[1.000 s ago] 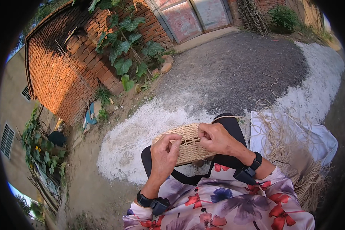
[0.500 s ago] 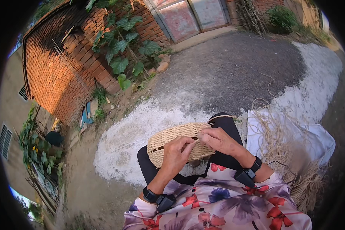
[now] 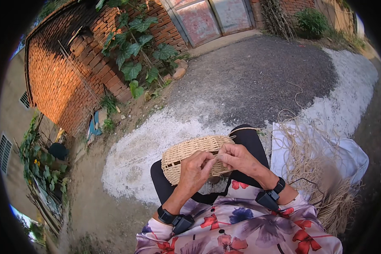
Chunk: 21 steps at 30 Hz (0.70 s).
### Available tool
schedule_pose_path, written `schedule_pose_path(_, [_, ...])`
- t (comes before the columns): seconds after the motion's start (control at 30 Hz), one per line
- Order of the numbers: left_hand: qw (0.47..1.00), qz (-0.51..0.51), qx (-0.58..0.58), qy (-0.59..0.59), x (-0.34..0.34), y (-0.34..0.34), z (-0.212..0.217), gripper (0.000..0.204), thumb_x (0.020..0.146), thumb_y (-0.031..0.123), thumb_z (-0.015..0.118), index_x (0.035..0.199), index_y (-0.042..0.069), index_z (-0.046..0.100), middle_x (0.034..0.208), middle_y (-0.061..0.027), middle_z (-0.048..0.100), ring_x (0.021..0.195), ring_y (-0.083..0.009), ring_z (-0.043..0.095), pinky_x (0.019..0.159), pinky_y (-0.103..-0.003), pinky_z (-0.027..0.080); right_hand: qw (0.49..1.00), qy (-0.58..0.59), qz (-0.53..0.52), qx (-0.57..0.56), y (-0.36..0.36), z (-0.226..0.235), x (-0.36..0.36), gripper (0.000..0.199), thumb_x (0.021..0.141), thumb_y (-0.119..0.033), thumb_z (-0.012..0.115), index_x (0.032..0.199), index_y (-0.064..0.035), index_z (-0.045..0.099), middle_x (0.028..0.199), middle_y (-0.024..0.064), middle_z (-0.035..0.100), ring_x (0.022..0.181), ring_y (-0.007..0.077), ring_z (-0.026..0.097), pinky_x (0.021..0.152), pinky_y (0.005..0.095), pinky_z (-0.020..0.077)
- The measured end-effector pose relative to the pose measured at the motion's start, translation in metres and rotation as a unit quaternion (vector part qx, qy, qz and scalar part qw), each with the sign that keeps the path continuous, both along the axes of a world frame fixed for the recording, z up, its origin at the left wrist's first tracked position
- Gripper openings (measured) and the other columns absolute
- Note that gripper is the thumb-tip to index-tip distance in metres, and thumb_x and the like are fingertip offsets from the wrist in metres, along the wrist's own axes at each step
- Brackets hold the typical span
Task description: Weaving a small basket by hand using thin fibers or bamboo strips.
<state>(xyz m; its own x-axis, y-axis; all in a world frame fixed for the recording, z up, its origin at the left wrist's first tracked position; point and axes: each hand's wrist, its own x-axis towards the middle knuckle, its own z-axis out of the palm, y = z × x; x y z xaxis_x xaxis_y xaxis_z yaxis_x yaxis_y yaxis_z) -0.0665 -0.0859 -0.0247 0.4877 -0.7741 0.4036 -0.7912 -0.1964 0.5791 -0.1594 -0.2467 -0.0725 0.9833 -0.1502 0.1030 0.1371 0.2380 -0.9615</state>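
The person's left hand (image 3: 195, 171) and right hand (image 3: 238, 158) meet over the lap, fingertips pinched together on the near rim of a pale oval woven straw basket piece (image 3: 186, 154). Against the pictures from a second and half a second back, the woven piece has swung round: it stood nearly square between the hands, then lay broad and tipped toward nine o'clock, and now it rests flatter across the black-trousered knees (image 3: 252, 139), its long side running from eight o'clock to two o'clock. The left hand has come off the top face and closed onto the rim beside the right. Judging by that, the weaving has turned to a fresh stretch of rim, and both hands now grip a strand there; the strand itself is too thin to make out between the fingers. Black bands with small black boxes (image 3: 180, 221) sit on both wrists, above the flowered sleeves (image 3: 241, 228).

At three o'clock, just beside the right knee, a loose heap of dry tan straw (image 3: 313, 169) lies on a white cloth (image 3: 351, 154), within reach of the right hand; stray stalks trail toward twelve o'clock over the grey gravel ground (image 3: 258, 72). Nothing lies between the hands and that straw. Farther off, at ten o'clock, a red brick wall (image 3: 59, 76) carries a broad-leaved green vine (image 3: 135, 51), and at twelve o'clock stands a faded reddish metal gate (image 3: 216, 17)
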Motion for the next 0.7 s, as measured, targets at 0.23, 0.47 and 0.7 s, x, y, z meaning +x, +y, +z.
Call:
schedule_pose_path(0.23, [1.0, 0.004, -0.013, 0.012, 0.0, -0.001, -0.001, 0.006, 0.077, 0.0, 0.066, 0.083, 0.0, 0.065, 0.072, -0.0103, 0.063, 0.059, -0.0186, 0.062, 0.053, -0.029, 0.049, 0.973, -0.069, -0.079, -0.203, 0.003, 0.004, 0.001, 0.013, 0.088, -0.011, 0.061, 0.084, 0.0001, 0.056, 0.063, 0.0001, 0.054, 0.058, 0.0063, 0.05, 0.052, 0.025, 0.0414])
schedule_pose_path(0.47, [0.984, 0.064, -0.067, 0.154, 0.001, 0.005, -0.008, 0.004, 0.082, 0.004, 0.066, 0.083, 0.0, 0.066, 0.074, -0.0052, 0.065, 0.058, -0.0101, 0.06, 0.052, -0.026, 0.051, 0.96, -0.078, -0.078, -0.257, 0.003, 0.016, 0.002, 0.012, 0.084, -0.009, 0.063, 0.084, 0.0007, 0.057, 0.064, 0.0045, 0.058, 0.061, 0.0078, 0.055, 0.055, 0.0268, 0.0445])
schedule_pose_path(0.7, [0.881, 0.084, -0.16, 0.438, 0.022, 0.02, 0.003, 0.01, 0.09, 0.01, 0.064, 0.091, 0.0, 0.065, 0.078, -0.0044, 0.064, 0.059, -0.0085, 0.06, 0.052, -0.022, 0.053, 0.93, -0.139, -0.123, -0.317, -0.002, 0.01, 0.022, 0.01, 0.081, -0.009, 0.065, 0.088, -0.0037, 0.061, 0.079, 0.009, 0.055, 0.069, 0.0216, 0.059, 0.063, 0.0334, 0.0475])
